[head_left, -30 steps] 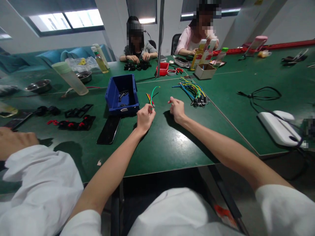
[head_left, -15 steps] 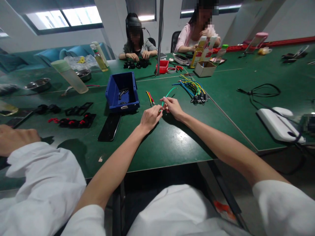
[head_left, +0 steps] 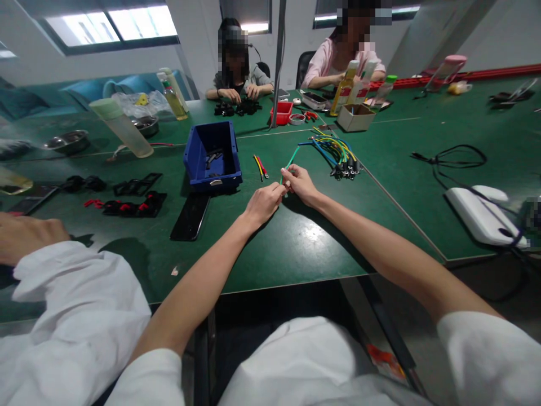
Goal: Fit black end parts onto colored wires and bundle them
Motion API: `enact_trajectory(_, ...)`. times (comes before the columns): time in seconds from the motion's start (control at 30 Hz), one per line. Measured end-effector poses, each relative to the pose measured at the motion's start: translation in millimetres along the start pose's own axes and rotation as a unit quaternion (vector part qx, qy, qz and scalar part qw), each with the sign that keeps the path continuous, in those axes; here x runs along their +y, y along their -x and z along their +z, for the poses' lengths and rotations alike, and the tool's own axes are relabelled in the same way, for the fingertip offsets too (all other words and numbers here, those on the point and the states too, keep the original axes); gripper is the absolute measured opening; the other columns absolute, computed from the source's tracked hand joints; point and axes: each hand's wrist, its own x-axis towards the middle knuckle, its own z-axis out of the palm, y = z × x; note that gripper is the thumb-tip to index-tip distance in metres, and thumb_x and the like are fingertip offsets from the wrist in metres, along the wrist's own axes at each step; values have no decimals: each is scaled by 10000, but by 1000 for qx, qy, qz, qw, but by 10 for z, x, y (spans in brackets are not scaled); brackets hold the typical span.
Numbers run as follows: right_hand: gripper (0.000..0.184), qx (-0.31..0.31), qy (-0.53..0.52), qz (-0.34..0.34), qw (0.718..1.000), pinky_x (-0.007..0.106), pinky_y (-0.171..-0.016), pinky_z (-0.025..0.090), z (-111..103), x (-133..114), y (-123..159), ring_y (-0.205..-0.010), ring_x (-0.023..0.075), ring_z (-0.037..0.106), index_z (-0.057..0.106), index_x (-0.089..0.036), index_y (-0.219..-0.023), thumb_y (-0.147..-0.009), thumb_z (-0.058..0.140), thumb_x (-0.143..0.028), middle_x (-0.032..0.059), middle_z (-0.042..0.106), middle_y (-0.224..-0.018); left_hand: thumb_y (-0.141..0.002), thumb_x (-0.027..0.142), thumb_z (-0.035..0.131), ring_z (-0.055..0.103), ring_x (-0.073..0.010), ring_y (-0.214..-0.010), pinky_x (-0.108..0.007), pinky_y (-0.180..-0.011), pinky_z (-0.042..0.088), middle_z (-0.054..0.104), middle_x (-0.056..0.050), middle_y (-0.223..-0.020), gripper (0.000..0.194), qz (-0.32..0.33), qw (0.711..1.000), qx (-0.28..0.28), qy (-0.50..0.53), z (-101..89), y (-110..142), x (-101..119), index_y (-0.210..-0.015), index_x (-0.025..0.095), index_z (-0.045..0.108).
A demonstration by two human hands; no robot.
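A green wire [head_left: 291, 158] slants up and away from between my hands, its far end near the bundle. My left hand [head_left: 265, 202] is closed on its near end, which the fingers hide. Pressed close beside it, my right hand [head_left: 301, 186] pinches the same wire with thumb and fingers. Just beyond my left hand lie short yellow and red wires [head_left: 261, 167] with metal terminals. To the right rests a bundle of blue, yellow and green wires [head_left: 333, 151] with black sleeves and ring terminals at the near end.
A blue bin [head_left: 213, 183] with small dark pieces stands left of my hands, a black phone [head_left: 190, 217] before it. At far left is a co-worker's hand [head_left: 31, 237] near black and red parts [head_left: 135, 206]. A white device [head_left: 482, 214] with cables lies right. Two people sit opposite.
The green wire has turned more upright and looks straighter, its free end shifting left. Both hands stay together on it. The whole view has shifted slightly.
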Motion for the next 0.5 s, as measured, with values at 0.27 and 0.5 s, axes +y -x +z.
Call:
enact_trajectory(0.27,311,21,13,7,1000,171,-349,297,-1,-5,7,-387,73,486,488,-199,-816,-825,654,-462,-56,551,-538,-885,175,520,592,-154,-755,-275,-701,439,636,-39,-868,78,-57,995,46,61,1,11,-6,-894,188,596)
enact_trajectory(0.5,246,40,15,14,999,172,-369,309,-18,3,4,-405,69,484,523,-196,-866,-844,616,-422,-59,531,-553,-874,239,538,602,-149,-724,-270,-688,444,661,-22,-828,75,-118,984,80,108,62,4,-46,-882,194,598)
